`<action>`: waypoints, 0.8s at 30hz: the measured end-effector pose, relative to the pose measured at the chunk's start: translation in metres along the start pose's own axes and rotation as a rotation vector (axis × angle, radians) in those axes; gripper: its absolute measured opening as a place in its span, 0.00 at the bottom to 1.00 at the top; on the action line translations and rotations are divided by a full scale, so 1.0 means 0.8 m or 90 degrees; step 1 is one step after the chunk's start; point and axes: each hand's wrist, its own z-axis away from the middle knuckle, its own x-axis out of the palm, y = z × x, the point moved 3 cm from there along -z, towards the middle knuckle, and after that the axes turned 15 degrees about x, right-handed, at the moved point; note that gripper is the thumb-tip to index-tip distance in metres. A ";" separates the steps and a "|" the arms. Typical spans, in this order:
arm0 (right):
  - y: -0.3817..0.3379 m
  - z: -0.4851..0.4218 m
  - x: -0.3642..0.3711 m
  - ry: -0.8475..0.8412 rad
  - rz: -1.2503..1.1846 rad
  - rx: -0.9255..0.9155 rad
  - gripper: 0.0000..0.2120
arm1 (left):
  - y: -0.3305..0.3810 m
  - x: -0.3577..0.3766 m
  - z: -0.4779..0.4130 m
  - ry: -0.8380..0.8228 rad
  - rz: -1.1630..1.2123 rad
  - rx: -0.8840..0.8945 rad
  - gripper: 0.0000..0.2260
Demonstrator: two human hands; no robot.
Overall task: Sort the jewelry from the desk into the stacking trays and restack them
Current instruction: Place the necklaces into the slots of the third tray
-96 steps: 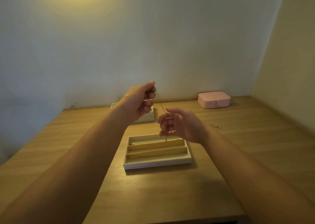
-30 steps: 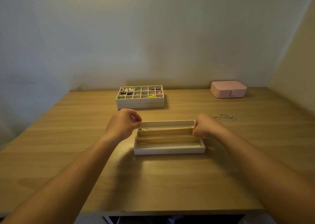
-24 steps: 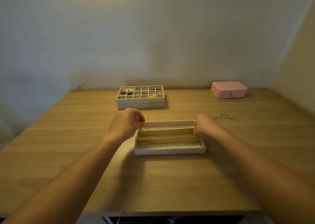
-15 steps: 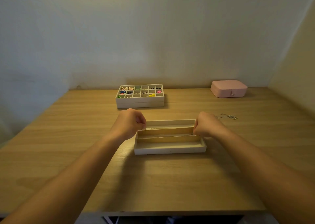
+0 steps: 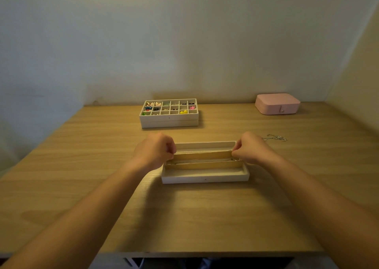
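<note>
- Sitting at the middle of the wooden desk (image 5: 78, 166), the long tray (image 5: 205, 178) is white, and two tan dividers split it into three lengthwise channels; its long side faces the person
- Left hand (image 5: 154, 152): positioned at the tray's left end, fingers curled, fingertips pinching one end of a thin chain (image 5: 203, 151)
- Right hand (image 5: 253, 148): positioned at the tray's right end, fingers curled likewise, pinching the other end of the same chain
- Thin chain: drawn straight between the two hands, running along the rear channel just behind the rear divider; whether it touches the channel floor cannot be told
- Second chain (image 5: 205, 161): lies along the middle channel, reaching nearly from end to end
- Gridded tray (image 5: 169, 116): stands near the back wall, left of centre and well apart from the long tray; it is seated squarely on a plain lower tray (image 5: 170, 123) of the same footprint
- Contents of the gridded tray: several of its small cells hold coloured pieces, among them yellow, pink, green and dark ones, too small to identify further
- Loose chain (image 5: 275, 138): silver, gathered in a small tangle on the bare desk, just to the right of the right hand and outside every tray
- Pink case (image 5: 277, 104): closed, with a snap on its front face, at the back right of the desk close to the wall
</note>
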 end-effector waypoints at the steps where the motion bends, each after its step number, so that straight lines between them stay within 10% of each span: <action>1: 0.001 0.001 -0.001 -0.002 -0.001 -0.003 0.10 | -0.001 0.000 0.001 0.002 -0.007 0.000 0.07; 24: 0.015 -0.002 0.001 -0.105 0.054 -0.044 0.12 | -0.006 0.013 0.025 -0.129 -0.133 0.002 0.19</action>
